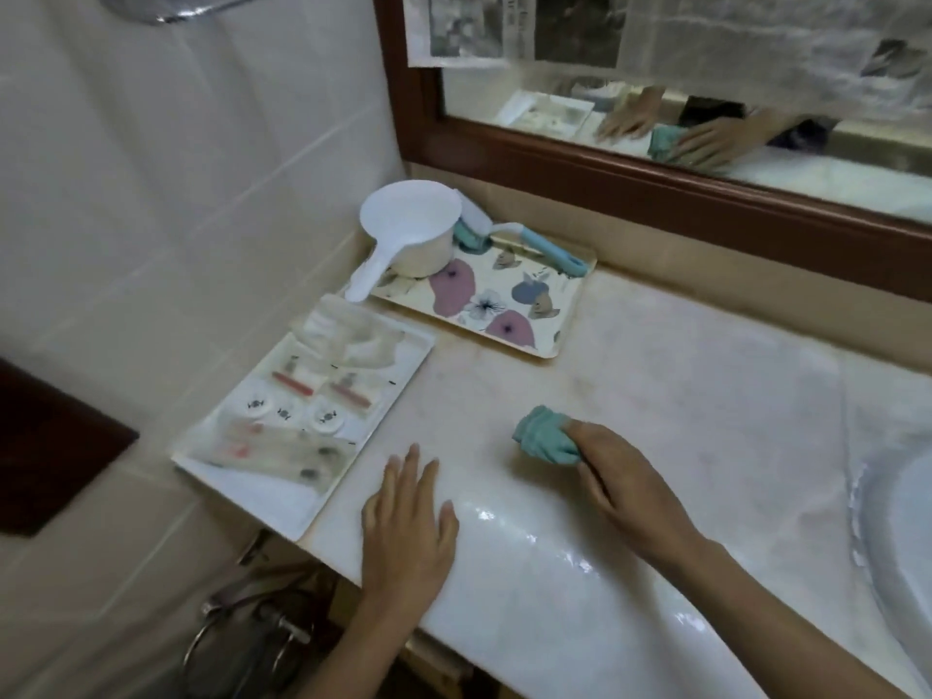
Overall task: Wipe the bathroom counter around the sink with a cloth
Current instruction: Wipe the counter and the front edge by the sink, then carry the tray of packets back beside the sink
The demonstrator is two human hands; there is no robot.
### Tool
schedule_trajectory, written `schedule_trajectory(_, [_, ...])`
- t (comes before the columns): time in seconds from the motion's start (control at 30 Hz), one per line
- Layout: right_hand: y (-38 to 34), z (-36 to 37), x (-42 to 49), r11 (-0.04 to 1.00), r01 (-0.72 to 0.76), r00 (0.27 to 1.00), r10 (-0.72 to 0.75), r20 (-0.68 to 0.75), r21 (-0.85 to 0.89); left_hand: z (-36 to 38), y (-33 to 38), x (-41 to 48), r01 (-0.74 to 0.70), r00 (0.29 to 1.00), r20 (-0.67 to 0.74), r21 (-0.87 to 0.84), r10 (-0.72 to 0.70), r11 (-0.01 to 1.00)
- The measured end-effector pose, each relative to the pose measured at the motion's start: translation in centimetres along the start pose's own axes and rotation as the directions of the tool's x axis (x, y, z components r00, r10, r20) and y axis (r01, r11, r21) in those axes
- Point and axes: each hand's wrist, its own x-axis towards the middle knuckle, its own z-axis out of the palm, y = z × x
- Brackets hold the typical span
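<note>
White scoop [409, 229] and blue-handled brush [547, 247] on flowery tray [524, 315], white tray [262, 491] of little packets, brown-framed mirror [655, 189]

The right hand [625, 476] is gripping a bunched teal cloth [544, 435] against the counter [681, 385], the left hand [408, 522] is resting flat at its eight o'clock, and the sink [903, 537] is lying at three o'clock.

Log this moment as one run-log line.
right hand: grips teal cloth on counter | left hand: flat, open, empty | floral tray, white tray: left of cloth | sink: right edge
</note>
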Motion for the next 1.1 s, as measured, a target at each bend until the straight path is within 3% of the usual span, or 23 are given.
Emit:
schedule_trajectory(0.1, [1.2,1.7,2.0,0.932,0.134,0.983,-0.083,0.161,-0.337,0.2,0.0,-0.1,0.009,1.000,-0.006,-0.042,-0.009,0.999])
schedule_trajectory(0.23, [1.9,2.9,1.6,0.898,0.142,0.939,0.011,0.344,-0.417,0.4,-0.3,-0.1,0.003,0.999,-0.041,-0.078,-0.006,0.997])
schedule_trajectory(0.4, [1.1,2.8,1.6,0.932,0.106,0.935,0.026,0.355,-0.347,-0.1,0.0,0.0,0.009,0.998,-0.067,-0.083,-0.015,0.997])
schedule_trajectory(0.5, [-0.4,3.1,2.1,0.918,0.054,0.959,0.062,0.277,-0.393,-0.4,0.1,-0.1,0.030,0.998,-0.049,-0.120,-0.036,0.992])
schedule_trajectory(0.57, [-1.5,3.9,2.6,0.920,-0.004,0.974,0.092,0.205,-0.392,-0.9,0.1,0.0,0.060,0.997,-0.034,-0.235,-0.070,0.970])
schedule_trajectory(0.7, [-4.8,5.7,5.3,0.964,0.006,0.986,0.039,0.163,-0.267,-3.8,-0.8,-0.6,0.158,0.975,-0.042,-0.558,-0.217,0.815])
schedule_trajectory(0.83, [-9.3,6.5,11.0,0.991,-0.007,0.982,0.031,0.187,-0.131,-6.5,-4.9,-2.4,0.243,0.855,-0.172,-0.700,-0.489,0.672])
schedule_trajectory(0.93, [-11.2,7.9,16.2,0.996,-0.040,0.988,0.051,0.146,-0.078,-7.8,-9.0,-2.3,0.470,0.658,0.001,-0.782,-0.753,0.409])
schedule_trajectory(1.0, [-11.9,9.0,19.5,0.995,-0.077,0.990,0.084,0.109,-0.062,-8.5,-11.2,-1.4,0.569,0.541,0.125,-0.782,-0.832,0.253])
schedule_trajectory(1.1, [-12.1,10.7,23.2,0.991,-0.092,0.987,0.104,0.120,-0.095,-8.7,-13.0,0.4,0.573,0.501,0.199,-0.806,-0.842,0.150])
